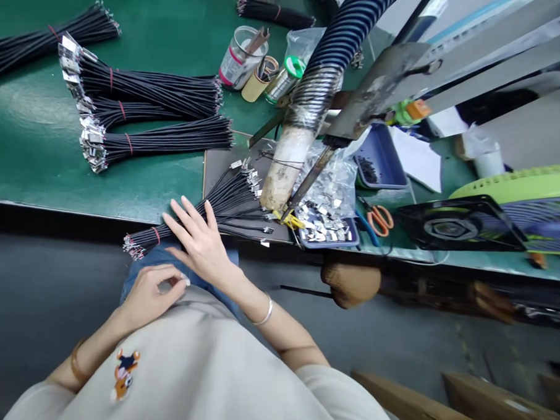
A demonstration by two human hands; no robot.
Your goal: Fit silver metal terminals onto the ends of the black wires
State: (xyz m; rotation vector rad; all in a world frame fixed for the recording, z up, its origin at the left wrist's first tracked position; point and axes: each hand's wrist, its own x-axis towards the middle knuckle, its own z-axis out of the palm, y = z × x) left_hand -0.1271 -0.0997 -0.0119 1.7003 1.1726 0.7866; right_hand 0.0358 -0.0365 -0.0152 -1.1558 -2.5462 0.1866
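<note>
My right hand (pixel 202 240) lies with its fingers spread over a bundle of black cables (pixel 229 192) at the table's front edge; a red band ties its near end. Close to my body, my left hand (pixel 151 294) has thumb and index finger pinched together. A small white piece (pixel 187 281) shows at those fingertips, too small to tell its kind. Silver metal tabs sit on several cable ends at the bundle's far side. Right of the bundle, a shallow tray (pixel 328 237) holds many loose metal tabs.
Tied cable bundles (pixel 167 140) lie on the green table (pixel 27 143). A ribbed hose (pixel 333 64) with a pale nozzle (pixel 282 163) hangs above the work area. Nearby are a solder spool (pixel 283 83), a blue bin (pixel 384 159), orange-handled scissors (pixel 380 220) and a black fan (pixel 460 224).
</note>
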